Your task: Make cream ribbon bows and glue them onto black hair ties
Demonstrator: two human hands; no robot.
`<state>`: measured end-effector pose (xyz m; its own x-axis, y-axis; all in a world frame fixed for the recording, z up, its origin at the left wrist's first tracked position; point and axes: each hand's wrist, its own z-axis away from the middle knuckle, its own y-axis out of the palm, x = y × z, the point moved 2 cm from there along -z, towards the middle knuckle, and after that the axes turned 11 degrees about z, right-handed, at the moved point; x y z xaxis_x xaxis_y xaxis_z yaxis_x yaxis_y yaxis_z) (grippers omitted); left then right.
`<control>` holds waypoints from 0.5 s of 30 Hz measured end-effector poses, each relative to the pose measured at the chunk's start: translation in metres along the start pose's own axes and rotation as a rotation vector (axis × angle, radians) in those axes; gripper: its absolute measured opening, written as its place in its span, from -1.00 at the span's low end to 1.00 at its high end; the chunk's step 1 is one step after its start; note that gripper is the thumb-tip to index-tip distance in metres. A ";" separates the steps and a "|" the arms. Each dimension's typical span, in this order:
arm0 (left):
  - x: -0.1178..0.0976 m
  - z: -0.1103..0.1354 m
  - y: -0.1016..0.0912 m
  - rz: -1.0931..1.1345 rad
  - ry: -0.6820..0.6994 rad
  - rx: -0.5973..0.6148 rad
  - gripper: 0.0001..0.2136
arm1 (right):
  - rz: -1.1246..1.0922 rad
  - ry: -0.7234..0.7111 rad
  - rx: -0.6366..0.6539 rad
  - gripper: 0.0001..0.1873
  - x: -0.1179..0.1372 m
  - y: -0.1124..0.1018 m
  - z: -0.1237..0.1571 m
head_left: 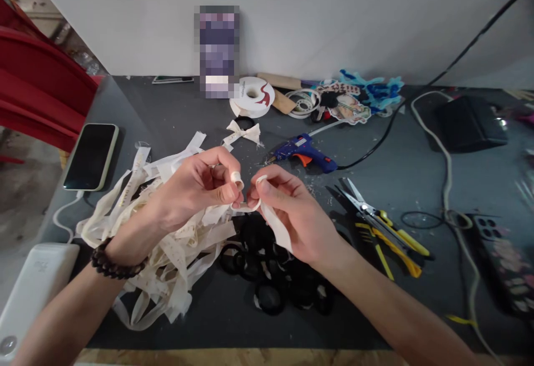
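Between my two hands, above the middle of the table, is a cream ribbon [276, 226]. My left hand [200, 185] pinches one looped end between thumb and fingers. My right hand [287, 204] grips another folded part, and a free tail hangs down over its palm. Below and to the left lies a tangled heap of cut cream ribbons [167, 266]. Under my right hand sits a pile of black hair ties [269, 296]. Just beyond my hands lies a hair tie with a cream bow [243, 132] on it.
A blue glue gun [306, 152] with a black cord lies behind my right hand. Scissors [367, 210] and a yellow cutter [400, 255] are to the right. A ribbon spool [252, 97] stands at the back. A phone [90, 157] and a white power bank [39, 288] are on the left.
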<state>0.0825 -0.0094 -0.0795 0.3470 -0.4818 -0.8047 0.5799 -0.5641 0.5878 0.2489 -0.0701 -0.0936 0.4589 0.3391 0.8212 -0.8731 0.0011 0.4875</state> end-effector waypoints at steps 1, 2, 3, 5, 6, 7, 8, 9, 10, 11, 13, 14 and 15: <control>0.000 0.000 0.001 0.017 -0.032 0.011 -0.67 | 0.005 0.023 -0.016 -0.79 -0.001 0.000 0.000; 0.000 0.001 0.002 0.026 -0.067 0.014 -0.60 | 0.007 0.038 -0.034 -0.77 -0.003 0.001 0.000; -0.001 0.001 0.003 0.026 -0.099 0.009 -0.54 | 0.006 0.046 -0.055 -0.74 -0.004 0.001 0.000; -0.004 0.002 0.004 -0.006 -0.147 -0.018 -0.51 | 0.026 0.047 -0.098 -0.68 -0.005 0.001 0.001; -0.006 0.002 0.004 -0.037 -0.163 -0.030 -0.53 | 0.058 0.031 -0.124 -0.66 -0.006 0.000 0.001; -0.007 0.002 0.005 -0.073 -0.182 -0.041 -0.55 | 0.107 0.003 -0.152 -0.65 -0.005 -0.001 0.001; -0.009 0.002 0.005 -0.113 -0.202 -0.051 -0.58 | 0.172 -0.033 -0.177 -0.66 -0.004 -0.002 0.001; -0.010 0.002 0.005 -0.156 -0.219 -0.066 -0.60 | 0.247 -0.078 -0.196 -0.68 -0.003 -0.003 0.002; -0.011 0.002 0.005 -0.202 -0.233 -0.084 -0.62 | 0.327 -0.125 -0.210 -0.71 -0.001 -0.003 0.002; -0.011 0.002 0.004 -0.244 -0.246 -0.095 -0.64 | 0.402 -0.165 -0.220 -0.74 0.000 -0.004 0.002; -0.010 0.002 0.004 -0.304 -0.271 -0.107 -0.68 | 0.524 -0.223 -0.229 -0.79 0.004 -0.004 0.003; -0.009 0.003 0.003 -0.322 -0.278 -0.109 -0.70 | 0.570 -0.244 -0.230 -0.81 0.005 -0.004 0.003; -0.008 0.003 0.002 -0.336 -0.283 -0.112 -0.72 | 0.608 -0.258 -0.227 -0.83 0.006 -0.004 0.004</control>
<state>0.0789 -0.0086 -0.0714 -0.0799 -0.4577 -0.8855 0.7075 -0.6518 0.2731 0.2557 -0.0715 -0.0900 -0.1220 0.1076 0.9867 -0.9874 0.0881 -0.1317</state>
